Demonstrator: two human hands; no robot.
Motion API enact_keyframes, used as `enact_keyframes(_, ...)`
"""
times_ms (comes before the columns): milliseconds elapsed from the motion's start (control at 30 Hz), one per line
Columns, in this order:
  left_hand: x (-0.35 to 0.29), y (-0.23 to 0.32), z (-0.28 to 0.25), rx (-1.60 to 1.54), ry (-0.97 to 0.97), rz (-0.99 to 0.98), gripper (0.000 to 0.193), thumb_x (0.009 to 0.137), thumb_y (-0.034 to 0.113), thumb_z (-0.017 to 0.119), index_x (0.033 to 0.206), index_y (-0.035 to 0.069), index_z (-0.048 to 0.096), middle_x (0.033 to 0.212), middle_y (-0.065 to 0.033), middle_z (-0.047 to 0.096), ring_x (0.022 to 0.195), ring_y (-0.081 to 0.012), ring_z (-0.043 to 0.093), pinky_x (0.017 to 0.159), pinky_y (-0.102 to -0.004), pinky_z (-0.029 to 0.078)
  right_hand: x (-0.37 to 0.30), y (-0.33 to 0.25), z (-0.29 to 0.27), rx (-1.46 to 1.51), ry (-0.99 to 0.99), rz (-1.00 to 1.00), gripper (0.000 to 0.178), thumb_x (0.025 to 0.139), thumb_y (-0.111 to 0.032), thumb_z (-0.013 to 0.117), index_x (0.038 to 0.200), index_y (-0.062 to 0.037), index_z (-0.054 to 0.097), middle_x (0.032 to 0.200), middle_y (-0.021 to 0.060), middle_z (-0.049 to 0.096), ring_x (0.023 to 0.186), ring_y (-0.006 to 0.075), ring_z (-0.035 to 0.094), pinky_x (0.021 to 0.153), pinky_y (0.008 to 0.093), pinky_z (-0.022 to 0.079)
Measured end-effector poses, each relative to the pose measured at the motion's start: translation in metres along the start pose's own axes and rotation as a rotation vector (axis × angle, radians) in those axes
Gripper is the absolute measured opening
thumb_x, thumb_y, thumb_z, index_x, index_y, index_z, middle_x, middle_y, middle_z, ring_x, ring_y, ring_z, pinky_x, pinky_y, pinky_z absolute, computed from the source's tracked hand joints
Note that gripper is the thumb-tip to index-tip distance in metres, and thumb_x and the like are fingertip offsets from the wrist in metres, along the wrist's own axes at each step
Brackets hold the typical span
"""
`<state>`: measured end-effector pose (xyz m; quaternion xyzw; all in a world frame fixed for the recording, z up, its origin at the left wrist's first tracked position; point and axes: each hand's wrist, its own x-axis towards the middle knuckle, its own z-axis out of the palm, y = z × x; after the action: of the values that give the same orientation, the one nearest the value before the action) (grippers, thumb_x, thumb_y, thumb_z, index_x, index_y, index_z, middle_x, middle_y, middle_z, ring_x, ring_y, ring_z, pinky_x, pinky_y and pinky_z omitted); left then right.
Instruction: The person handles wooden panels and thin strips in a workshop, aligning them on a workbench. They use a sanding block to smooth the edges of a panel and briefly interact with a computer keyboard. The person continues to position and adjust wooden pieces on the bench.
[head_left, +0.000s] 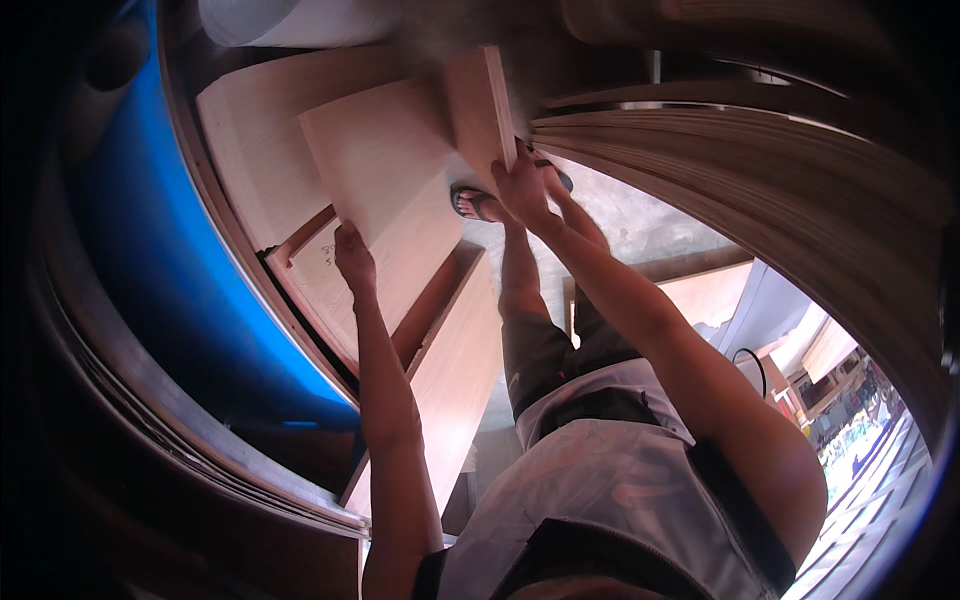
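My left hand [355,258] is closed on the near edge of a pale wooden panel [375,145], which lies tilted over other boards. Further right, the fingers of my right hand [522,185] wrap round the lower end of an upright wooden board [478,105] with a light edge. Whether the panel and this board are joined is unclear, as their far parts fade into shadow. Beneath my left hand a larger pale board [420,235] bears small handwritten marks. Another pale board [250,140] stands behind on the left.
A bright blue curved surface [190,270] runs along the left. Many stacked wooden sheets [740,165] stand on the right. My sandalled feet [475,203] are on the grey floor [640,205] between them. A wooden board [450,370] leans near my left forearm.
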<state>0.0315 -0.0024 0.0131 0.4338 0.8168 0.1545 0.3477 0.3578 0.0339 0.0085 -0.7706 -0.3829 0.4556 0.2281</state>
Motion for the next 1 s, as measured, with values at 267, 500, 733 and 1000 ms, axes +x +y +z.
enact_keyframes(267,-0.017,0.05,0.02,-0.167,-0.25,0.041,0.025,0.104,0.025,0.061,0.116,0.003,0.062,0.097,-0.0104,0.071,0.093,-0.0155,0.064,0.085,-0.0316,0.05,-0.007,-0.015,0.034,0.052,-0.041,-0.141,0.06,0.098,-0.042,0.063,0.141,-0.0037,0.047,0.115,0.0304,0.065,0.107,0.0488,0.064,0.09,0.0521,0.053)
enact_keyframes(500,-0.046,0.092,0.049,-0.366,-0.37,-0.049,0.037,0.097,0.032,0.07,0.12,0.004,0.063,0.098,-0.0137,0.074,0.095,-0.0222,0.072,0.081,-0.0345,0.058,-0.004,-0.015,0.068,0.132,-0.214,-0.163,0.076,0.1,-0.053,0.055,0.146,0.0053,0.038,0.128,0.0328,0.054,0.12,0.0473,0.055,0.101,0.0493,0.046)
enact_keyframes(733,-0.046,0.106,0.065,-0.205,-0.352,0.015,0.056,0.091,0.042,0.073,0.132,0.007,0.059,0.116,-0.0208,0.072,0.107,-0.0341,0.071,0.089,-0.0419,0.057,0.0,-0.017,0.052,0.081,-0.296,-0.161,0.067,0.106,-0.05,0.044,0.146,0.0049,0.04,0.131,0.0339,0.051,0.122,0.047,0.054,0.101,0.0509,0.045)
enact_keyframes(1000,0.014,0.091,0.035,-0.166,-0.267,0.044,0.074,0.086,0.036,0.078,0.147,0.013,0.042,0.13,-0.0218,0.066,0.117,-0.0397,0.065,0.096,-0.0467,0.054,0.012,-0.034,0.024,-0.195,-0.417,-0.072,0.066,0.103,-0.054,0.046,0.134,0.0048,0.049,0.115,0.0317,0.066,0.109,0.0437,0.067,0.088,0.047,0.053)
